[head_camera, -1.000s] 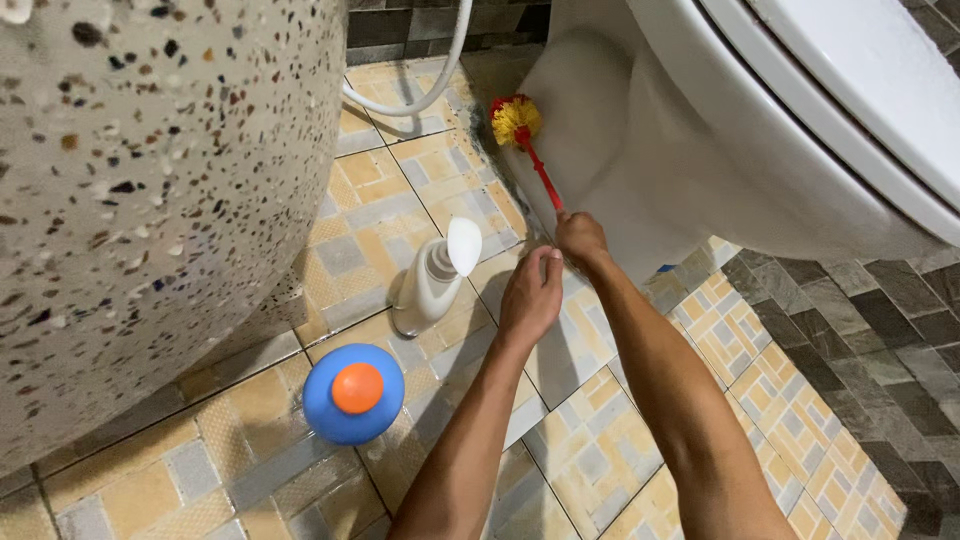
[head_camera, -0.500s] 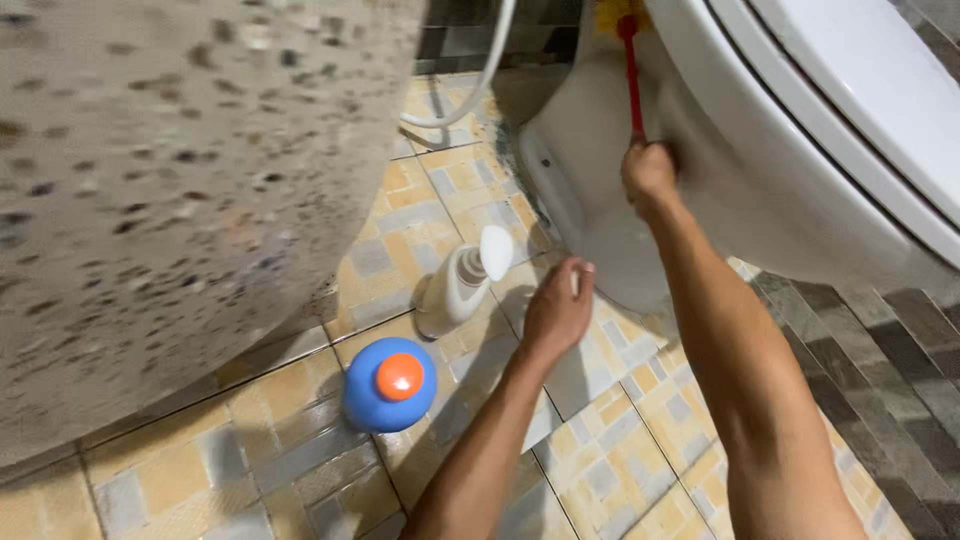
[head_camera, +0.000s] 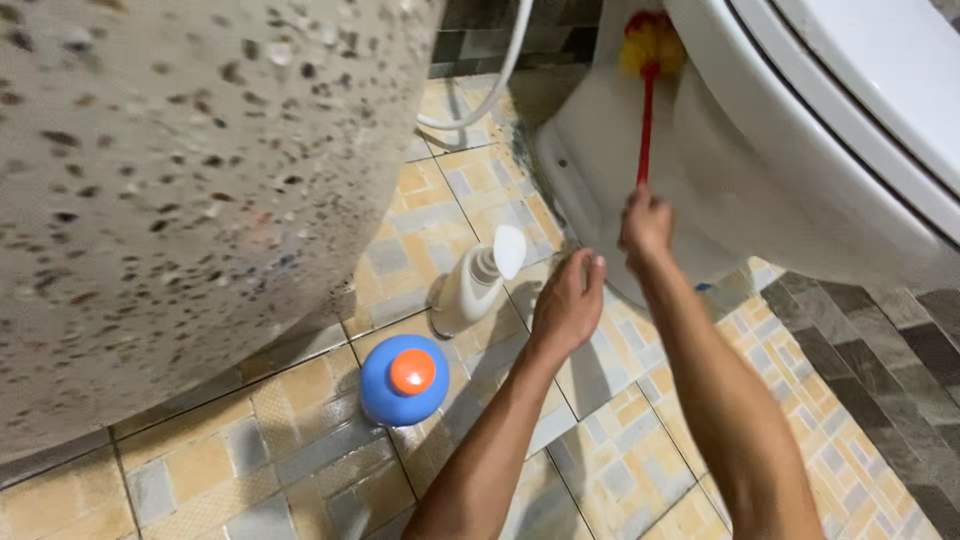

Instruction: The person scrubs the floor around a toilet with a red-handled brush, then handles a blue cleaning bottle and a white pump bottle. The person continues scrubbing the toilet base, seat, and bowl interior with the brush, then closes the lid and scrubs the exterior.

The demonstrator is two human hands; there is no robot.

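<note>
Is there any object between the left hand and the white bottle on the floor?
Nothing visible stands between them. The left hand hangs open just right of the white bottle, with only bare floor tiles in the gap. The blue bottle stands lower left, off that line.

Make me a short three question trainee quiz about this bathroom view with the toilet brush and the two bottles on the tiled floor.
1. True or false: the right hand grips the red-handled toilet brush with yellow bristles.
2. Which bottle stands nearer the left hand? A) white plastic bottle with a flip cap B) round blue bottle with an orange cap
3. What do the bristles press against?

Key: 1 true; 2 A; 3 the outside of the white ceramic toilet bowl.
</note>
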